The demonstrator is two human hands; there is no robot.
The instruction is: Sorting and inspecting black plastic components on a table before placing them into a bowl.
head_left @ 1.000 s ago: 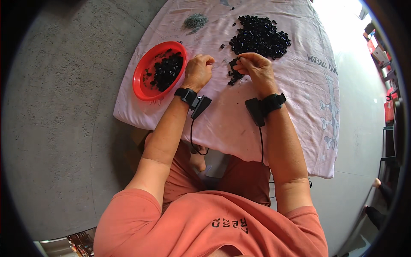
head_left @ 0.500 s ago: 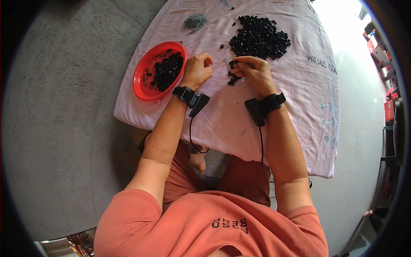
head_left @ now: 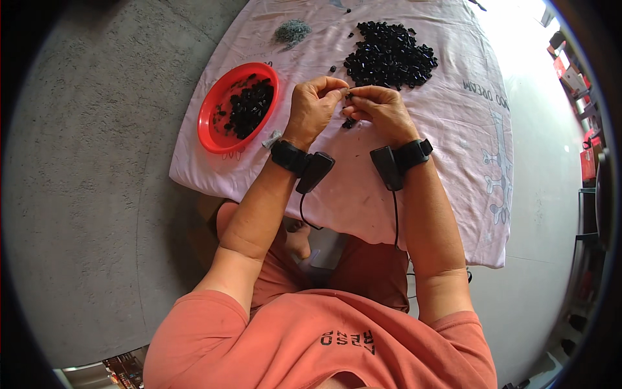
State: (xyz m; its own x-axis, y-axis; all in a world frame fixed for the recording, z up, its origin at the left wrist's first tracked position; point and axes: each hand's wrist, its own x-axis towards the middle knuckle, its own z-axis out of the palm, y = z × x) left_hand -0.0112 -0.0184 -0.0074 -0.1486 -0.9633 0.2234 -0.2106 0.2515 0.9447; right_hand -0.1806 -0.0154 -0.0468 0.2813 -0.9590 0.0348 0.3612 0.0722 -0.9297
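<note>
Over the cloth-covered table, the fingertips of both hands meet. My right hand (head_left: 382, 111) is closed in a pinch on a small black plastic piece (head_left: 350, 96). Against that piece, my left hand (head_left: 313, 109) pinches thumb to forefinger; anything between those fingers is too small to make out. A few more black pieces (head_left: 349, 122) lie on the cloth just below the right fingers. The large heap of shiny black pieces (head_left: 392, 57) spreads beyond the hands. To the left, a red bowl (head_left: 206, 126) holds many black pieces (head_left: 251, 107).
A small mound of grey, metallic-looking bits (head_left: 293, 32) sits at the far left of the pink cloth (head_left: 453, 194). One stray black piece (head_left: 333, 69) lies left of the heap. A crumpled greyish scrap (head_left: 272, 139) lies between the bowl and my left wrist.
My left hand has moved right, away from beside the bowl, and its fingertips now meet the piece in my right hand. The right hand has stayed nearly in place.
</note>
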